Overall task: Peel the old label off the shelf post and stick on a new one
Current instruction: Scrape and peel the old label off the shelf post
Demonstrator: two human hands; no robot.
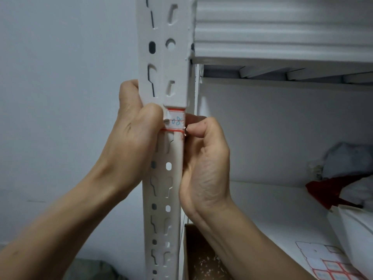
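A white slotted shelf post runs top to bottom through the middle of the head view. A red-bordered white label with blue handwriting is wrapped around it at mid height; its left corner is lifted and torn. My left hand grips the post from the left, thumb pressing at the label's left edge. My right hand is curled at the post's right side, its thumb and fingertips pinching at the label's right edge. A sheet of new red-bordered labels lies on the shelf at lower right.
A white shelf board stretches right of the post, with a ribbed white shelf above. Red and white bundled items sit at the right. A brown cardboard box with paper scraps lies below. A pale wall fills the left.
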